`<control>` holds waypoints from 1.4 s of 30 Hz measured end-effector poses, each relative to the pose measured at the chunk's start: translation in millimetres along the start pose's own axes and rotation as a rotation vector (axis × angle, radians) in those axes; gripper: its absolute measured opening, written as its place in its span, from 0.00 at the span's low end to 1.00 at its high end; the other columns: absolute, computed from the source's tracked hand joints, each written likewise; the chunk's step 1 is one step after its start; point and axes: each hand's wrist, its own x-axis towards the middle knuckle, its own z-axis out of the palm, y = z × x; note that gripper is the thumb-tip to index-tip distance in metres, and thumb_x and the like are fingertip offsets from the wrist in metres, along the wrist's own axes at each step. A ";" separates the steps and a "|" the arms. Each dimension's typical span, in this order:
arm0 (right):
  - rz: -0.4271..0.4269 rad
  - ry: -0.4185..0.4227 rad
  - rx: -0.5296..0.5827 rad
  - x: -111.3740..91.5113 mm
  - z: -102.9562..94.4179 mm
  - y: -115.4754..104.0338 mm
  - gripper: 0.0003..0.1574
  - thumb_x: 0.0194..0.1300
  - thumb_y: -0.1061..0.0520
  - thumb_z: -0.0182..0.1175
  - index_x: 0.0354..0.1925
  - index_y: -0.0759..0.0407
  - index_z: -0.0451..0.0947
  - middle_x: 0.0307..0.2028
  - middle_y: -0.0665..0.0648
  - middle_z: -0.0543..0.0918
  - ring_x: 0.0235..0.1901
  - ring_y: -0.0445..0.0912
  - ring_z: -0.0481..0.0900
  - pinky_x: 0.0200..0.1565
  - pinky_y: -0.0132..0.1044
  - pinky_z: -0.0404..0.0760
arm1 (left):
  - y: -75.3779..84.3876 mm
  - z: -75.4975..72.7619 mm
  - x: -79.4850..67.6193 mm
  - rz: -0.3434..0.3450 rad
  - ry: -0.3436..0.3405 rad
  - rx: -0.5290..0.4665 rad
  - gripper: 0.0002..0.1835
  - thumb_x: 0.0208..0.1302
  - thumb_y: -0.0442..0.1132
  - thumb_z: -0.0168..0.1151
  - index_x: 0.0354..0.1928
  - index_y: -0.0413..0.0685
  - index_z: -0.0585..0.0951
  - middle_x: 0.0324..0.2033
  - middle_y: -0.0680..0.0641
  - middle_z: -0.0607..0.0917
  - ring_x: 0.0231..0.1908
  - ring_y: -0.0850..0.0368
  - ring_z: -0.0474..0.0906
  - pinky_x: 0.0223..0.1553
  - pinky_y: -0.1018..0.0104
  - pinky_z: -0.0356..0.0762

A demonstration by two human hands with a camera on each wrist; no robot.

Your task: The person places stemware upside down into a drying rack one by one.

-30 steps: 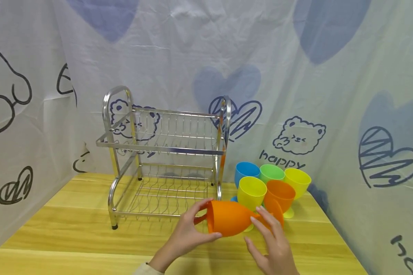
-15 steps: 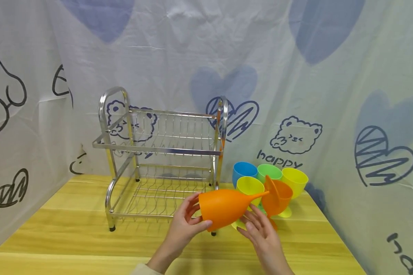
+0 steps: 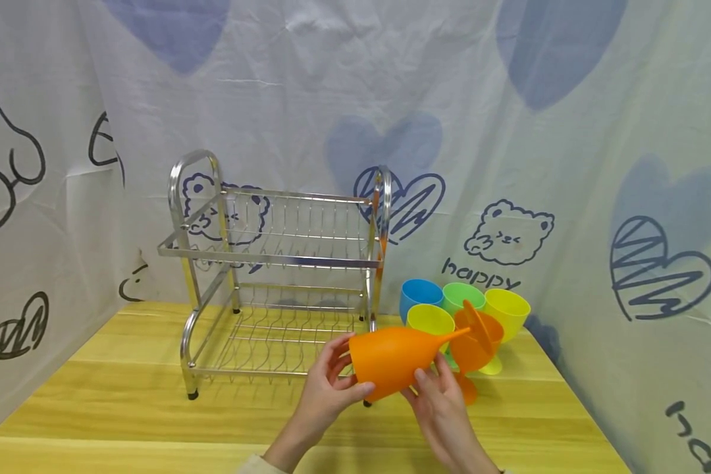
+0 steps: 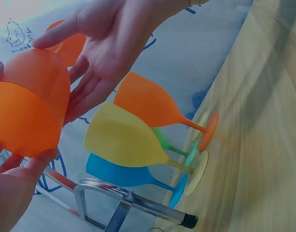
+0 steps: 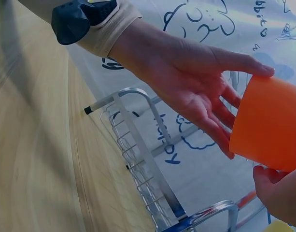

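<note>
An orange plastic goblet [image 3: 391, 359] is held on its side above the table, with its mouth to the left and its stem and round foot to the right. My left hand [image 3: 330, 392] grips the bowl near the rim, thumb in front and fingers behind. At the other end of the bowl, close to the stem, my right hand [image 3: 441, 411] pinches it between thumb and fingers. Behind the held foot stands a second orange goblet [image 3: 480, 345], partly hidden. A yellow goblet [image 3: 429, 319] stands beside that one, its lower part covered by the held goblet.
Blue [image 3: 419, 296], green [image 3: 463, 297] and further yellow [image 3: 507, 309] goblets stand upright at the back right. A two-tier metal dish rack [image 3: 272, 257] stands to the left on the wooden table [image 3: 154, 421]. A printed cloth [image 3: 308, 99] hangs behind.
The held goblet's foot has swung upward, so its stem now tilts up to the right. My right hand has shifted from the stem to the underside of the bowl.
</note>
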 end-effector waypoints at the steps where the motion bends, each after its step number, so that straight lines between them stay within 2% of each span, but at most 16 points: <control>1: 0.004 0.005 0.005 0.6 0.0 0.4 0.32 0.75 0.60 0.49 0.70 0.56 0.48 0.63 0.56 0.70 0.60 0.49 0.71 0.62 0.44 0.71 | -0.5 -0.1 0.2 -0.001 0.000 -0.002 0.39 0.53 0.29 0.71 0.66 0.38 0.62 0.61 0.35 0.67 0.60 0.43 0.70 0.54 0.58 0.76; 5: -0.003 0.006 0.015 1.5 -1.8 2.1 0.31 0.74 0.61 0.50 0.69 0.56 0.51 0.61 0.55 0.72 0.59 0.48 0.72 0.61 0.43 0.71 | -1.5 -1.1 0.7 -0.009 -0.019 -0.008 0.40 0.54 0.28 0.70 0.67 0.38 0.61 0.62 0.35 0.66 0.60 0.42 0.69 0.55 0.58 0.75; 8: -0.040 -0.011 0.009 1.0 -4.7 3.1 0.29 0.74 0.63 0.50 0.67 0.56 0.53 0.60 0.53 0.74 0.58 0.46 0.73 0.60 0.42 0.72 | -2.1 -3.6 0.5 -0.006 -0.065 0.004 0.41 0.56 0.32 0.70 0.69 0.38 0.59 0.65 0.35 0.64 0.64 0.42 0.64 0.59 0.58 0.71; 12: -0.094 -0.032 -0.010 0.5 -7.6 3.4 0.26 0.73 0.64 0.49 0.66 0.56 0.57 0.59 0.52 0.75 0.57 0.45 0.73 0.60 0.40 0.72 | -2.0 -7.0 -0.7 0.069 -0.104 0.114 0.43 0.60 0.40 0.67 0.72 0.40 0.56 0.70 0.38 0.60 0.68 0.42 0.57 0.65 0.55 0.63; 16: -0.125 -0.038 -0.022 0.8 -10.0 2.5 0.26 0.73 0.65 0.49 0.65 0.55 0.58 0.58 0.52 0.75 0.56 0.44 0.73 0.60 0.40 0.73 | 6.8 -11.8 -0.9 0.228 -0.052 0.360 0.41 0.59 0.41 0.65 0.72 0.41 0.58 0.70 0.41 0.61 0.67 0.42 0.58 0.65 0.44 0.59; 21: -0.140 0.001 -0.051 0.2 -13.4 0.6 0.28 0.72 0.66 0.49 0.66 0.59 0.55 0.56 0.52 0.76 0.54 0.44 0.74 0.58 0.38 0.74 | 41.6 -29.0 4.7 0.497 0.028 0.693 0.40 0.57 0.42 0.66 0.71 0.45 0.62 0.70 0.45 0.63 0.66 0.43 0.61 0.61 0.39 0.61; 24: -0.118 0.058 -0.074 -0.4 -15.8 -1.8 0.31 0.71 0.66 0.51 0.67 0.61 0.52 0.55 0.52 0.76 0.53 0.43 0.74 0.57 0.35 0.74 | 69.1 -41.8 12.0 0.664 0.058 0.806 0.38 0.58 0.46 0.65 0.69 0.43 0.65 0.69 0.43 0.64 0.67 0.45 0.60 0.61 0.37 0.60; 28: -0.092 0.111 -0.110 -0.8 -19.5 -3.7 0.37 0.69 0.66 0.54 0.69 0.63 0.48 0.56 0.51 0.75 0.53 0.42 0.74 0.57 0.33 0.74 | 101.8 -63.0 21.1 0.781 0.145 0.899 0.37 0.60 0.53 0.63 0.66 0.39 0.68 0.68 0.40 0.66 0.66 0.43 0.61 0.63 0.36 0.57; 30: -0.090 0.134 -0.134 -0.8 -20.9 -3.7 0.37 0.68 0.67 0.55 0.69 0.63 0.49 0.56 0.50 0.75 0.53 0.41 0.74 0.57 0.32 0.74 | 117.4 -76.7 24.5 0.769 0.188 0.917 0.37 0.58 0.50 0.66 0.66 0.39 0.69 0.68 0.43 0.65 0.67 0.44 0.60 0.65 0.37 0.55; 33: -0.091 0.163 -0.171 -0.4 -22.0 -3.7 0.37 0.66 0.69 0.56 0.68 0.63 0.51 0.55 0.50 0.74 0.53 0.41 0.74 0.56 0.31 0.74 | 142.7 -99.6 28.6 0.699 0.242 0.905 0.37 0.53 0.38 0.68 0.67 0.42 0.69 0.70 0.48 0.64 0.68 0.47 0.56 0.66 0.38 0.53; 35: -0.083 0.186 -0.206 -0.2 -21.7 -4.7 0.36 0.65 0.70 0.58 0.66 0.62 0.54 0.56 0.50 0.74 0.53 0.41 0.74 0.56 0.30 0.74 | 159.9 -116.0 31.4 0.627 0.274 0.887 0.39 0.51 0.32 0.68 0.68 0.44 0.68 0.71 0.50 0.61 0.70 0.50 0.53 0.67 0.39 0.47; 39: -0.080 0.203 -0.288 -0.2 -22.8 -8.9 0.35 0.64 0.69 0.60 0.64 0.61 0.57 0.55 0.51 0.74 0.52 0.41 0.75 0.54 0.31 0.76 | 187.1 -148.4 39.0 0.491 0.347 0.882 0.41 0.55 0.34 0.69 0.71 0.48 0.63 0.73 0.51 0.57 0.72 0.52 0.47 0.68 0.39 0.37; 42: -0.088 0.199 -0.353 -0.1 -24.9 -14.1 0.34 0.64 0.68 0.61 0.63 0.61 0.58 0.56 0.53 0.74 0.52 0.42 0.76 0.53 0.32 0.77 | 196.9 -171.7 44.4 0.380 0.372 0.897 0.44 0.59 0.39 0.67 0.75 0.50 0.56 0.74 0.48 0.52 0.72 0.48 0.45 0.69 0.41 0.38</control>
